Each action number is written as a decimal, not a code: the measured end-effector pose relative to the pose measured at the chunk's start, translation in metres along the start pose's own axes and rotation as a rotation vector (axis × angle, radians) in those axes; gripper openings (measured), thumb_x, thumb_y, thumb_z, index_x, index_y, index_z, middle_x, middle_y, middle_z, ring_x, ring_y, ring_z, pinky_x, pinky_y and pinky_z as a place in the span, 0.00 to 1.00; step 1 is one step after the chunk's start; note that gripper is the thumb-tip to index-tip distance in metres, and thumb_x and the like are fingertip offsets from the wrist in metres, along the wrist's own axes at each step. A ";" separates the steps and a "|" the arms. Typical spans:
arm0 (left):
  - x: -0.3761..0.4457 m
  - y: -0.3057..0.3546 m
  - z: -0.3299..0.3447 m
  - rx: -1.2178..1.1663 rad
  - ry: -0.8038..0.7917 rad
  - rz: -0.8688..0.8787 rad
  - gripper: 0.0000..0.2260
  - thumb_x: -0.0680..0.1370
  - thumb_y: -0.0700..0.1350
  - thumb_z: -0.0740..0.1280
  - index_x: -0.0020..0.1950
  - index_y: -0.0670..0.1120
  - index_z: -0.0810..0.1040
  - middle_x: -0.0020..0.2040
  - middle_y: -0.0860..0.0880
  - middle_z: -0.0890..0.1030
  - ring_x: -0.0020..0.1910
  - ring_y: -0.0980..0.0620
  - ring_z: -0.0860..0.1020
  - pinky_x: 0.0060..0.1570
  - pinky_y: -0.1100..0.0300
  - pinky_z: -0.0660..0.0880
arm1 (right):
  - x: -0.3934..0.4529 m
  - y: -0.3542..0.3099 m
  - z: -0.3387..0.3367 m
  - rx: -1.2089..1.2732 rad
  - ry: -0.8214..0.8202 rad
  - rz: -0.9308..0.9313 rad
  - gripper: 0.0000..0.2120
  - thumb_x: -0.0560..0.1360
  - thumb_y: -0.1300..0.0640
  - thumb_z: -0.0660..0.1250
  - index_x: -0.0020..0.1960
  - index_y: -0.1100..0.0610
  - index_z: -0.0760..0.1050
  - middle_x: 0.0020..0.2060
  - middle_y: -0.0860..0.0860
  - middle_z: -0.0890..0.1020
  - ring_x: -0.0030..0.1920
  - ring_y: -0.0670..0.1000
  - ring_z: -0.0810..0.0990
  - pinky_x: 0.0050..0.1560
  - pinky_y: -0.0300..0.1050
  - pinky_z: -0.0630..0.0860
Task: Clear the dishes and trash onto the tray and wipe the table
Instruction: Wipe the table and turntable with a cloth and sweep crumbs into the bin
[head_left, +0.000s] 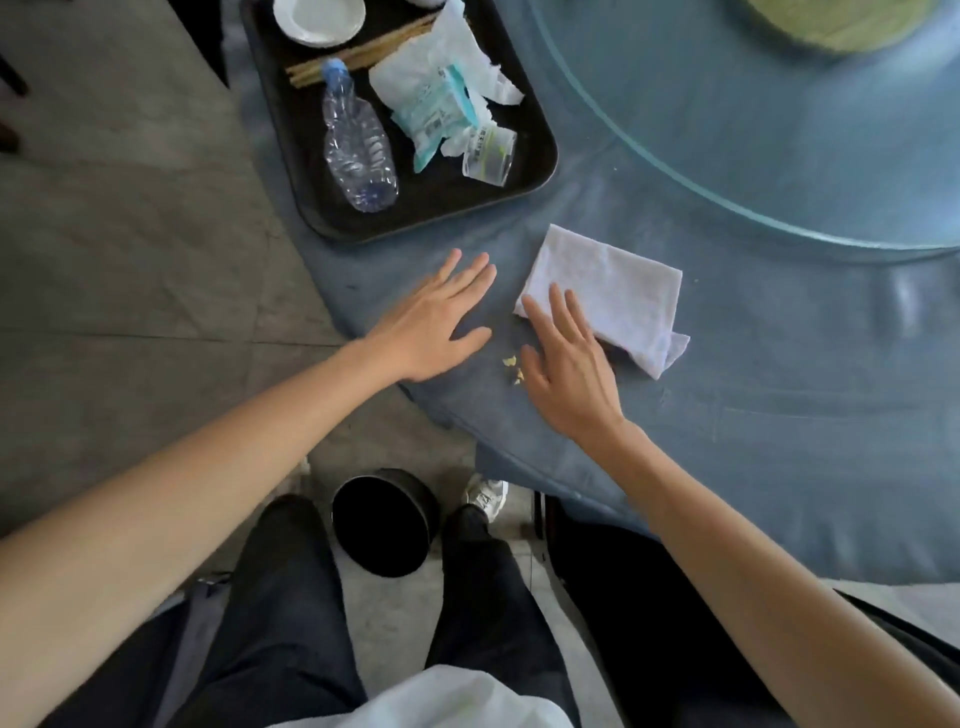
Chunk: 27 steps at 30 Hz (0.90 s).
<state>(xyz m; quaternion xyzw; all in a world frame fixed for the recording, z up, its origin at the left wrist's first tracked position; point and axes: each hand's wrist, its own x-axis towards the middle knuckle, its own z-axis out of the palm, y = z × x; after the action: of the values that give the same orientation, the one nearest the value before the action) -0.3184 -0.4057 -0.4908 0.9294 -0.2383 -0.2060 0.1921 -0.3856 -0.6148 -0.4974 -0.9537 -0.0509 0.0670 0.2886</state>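
Observation:
A black tray (535, 166) sits on the blue tablecloth (753, 364) at the upper left. It holds a crushed plastic bottle (356, 143), crumpled tissues with a tissue pack (441, 98), chopsticks (358, 54), a white dish (319, 21) and a small plastic cup (488, 156). A folded white cloth (618, 296) lies below the tray. My right hand (566, 364) lies flat with its fingertips on the cloth's left corner. My left hand (436, 322) rests flat and empty on the table beside it. A few yellow crumbs (511, 366) lie between the hands.
A glass turntable (779, 130) covers the table's upper right, with a green woven item (841, 26) on it. A black round bin (384, 519) stands on the grey floor by my legs, below the table's edge. A dark chair (623, 597) is at the right.

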 end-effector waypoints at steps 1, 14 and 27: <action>-0.016 -0.010 0.001 -0.032 0.037 0.003 0.35 0.82 0.58 0.59 0.84 0.50 0.47 0.84 0.53 0.45 0.82 0.49 0.39 0.80 0.46 0.49 | -0.004 -0.016 0.012 0.020 0.018 -0.045 0.29 0.79 0.53 0.56 0.80 0.54 0.64 0.81 0.59 0.60 0.82 0.58 0.53 0.78 0.52 0.57; -0.259 -0.165 0.149 -0.447 0.107 -0.517 0.37 0.81 0.55 0.63 0.83 0.49 0.47 0.84 0.49 0.47 0.82 0.45 0.41 0.80 0.48 0.48 | -0.070 -0.122 0.223 -0.041 -0.316 -0.150 0.27 0.83 0.55 0.60 0.81 0.48 0.61 0.81 0.54 0.61 0.82 0.53 0.53 0.69 0.56 0.73; -0.289 -0.229 0.434 -1.084 0.222 -1.245 0.45 0.77 0.52 0.72 0.83 0.50 0.44 0.84 0.48 0.51 0.81 0.46 0.56 0.78 0.49 0.58 | -0.112 0.026 0.433 -0.062 -0.705 0.216 0.34 0.81 0.53 0.66 0.83 0.56 0.55 0.80 0.56 0.62 0.80 0.57 0.61 0.78 0.54 0.61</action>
<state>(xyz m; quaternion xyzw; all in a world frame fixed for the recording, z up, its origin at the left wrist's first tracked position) -0.6726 -0.1809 -0.8755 0.6850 0.4717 -0.2681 0.4862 -0.5627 -0.4160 -0.8574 -0.8801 -0.0482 0.4202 0.2157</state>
